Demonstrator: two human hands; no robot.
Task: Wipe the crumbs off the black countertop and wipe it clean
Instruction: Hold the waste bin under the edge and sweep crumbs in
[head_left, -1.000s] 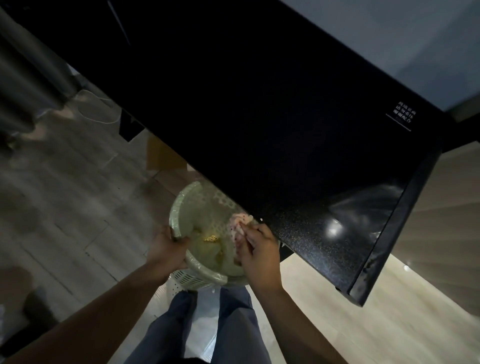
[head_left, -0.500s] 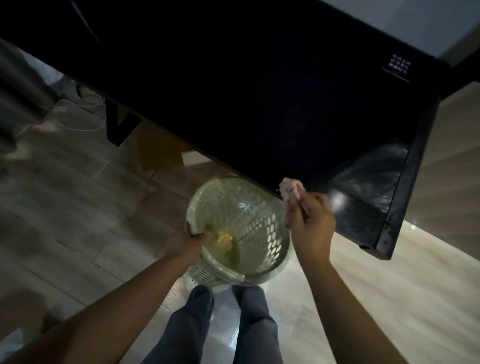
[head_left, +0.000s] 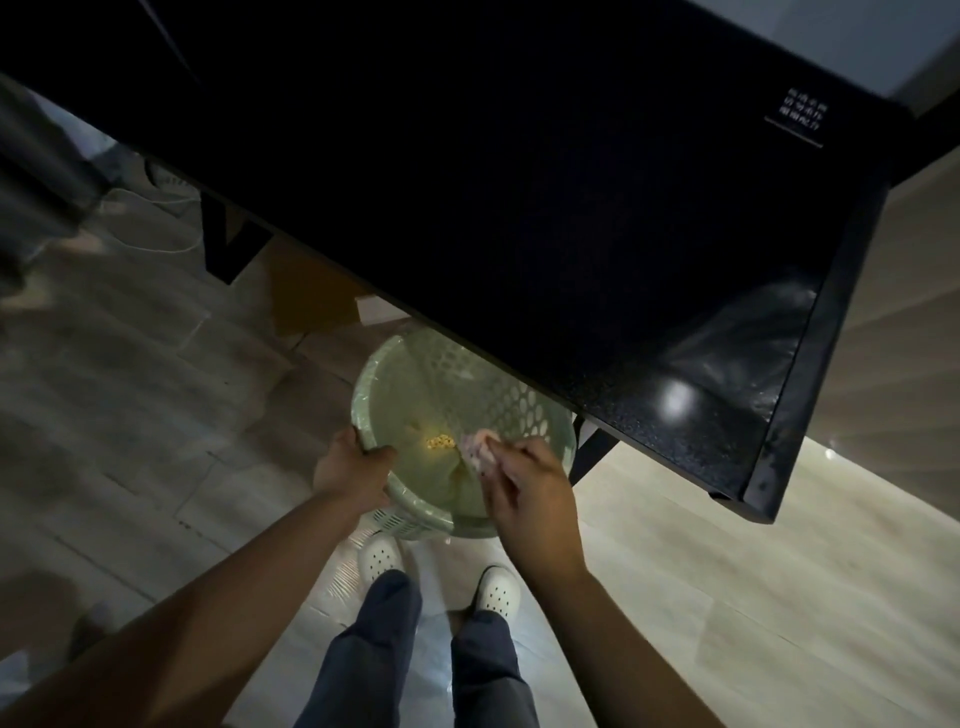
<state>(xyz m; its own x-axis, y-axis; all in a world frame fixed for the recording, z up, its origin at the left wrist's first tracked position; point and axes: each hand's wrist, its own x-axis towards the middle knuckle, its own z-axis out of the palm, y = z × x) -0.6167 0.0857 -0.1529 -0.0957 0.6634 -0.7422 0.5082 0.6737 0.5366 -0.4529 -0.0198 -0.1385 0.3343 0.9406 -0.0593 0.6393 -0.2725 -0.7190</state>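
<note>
Right hand (head_left: 524, 491), clenched on a pink cloth (head_left: 478, 449), had been lowered from the black countertop (head_left: 519, 208) into the left-hand-gripped (head_left: 353, 467) green bin (head_left: 467, 389); yellow crumbs (head_left: 440, 442) lay inside, at lower centre.

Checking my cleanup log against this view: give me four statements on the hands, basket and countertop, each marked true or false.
1. The left hand holds the rim of the green basket. True.
2. The right hand holds a cloth over the basket. True.
3. The basket stands on the black countertop. False: it is held below the counter's edge, above the floor.
4. The basket is empty. False: yellow crumbs lie inside it.
</note>
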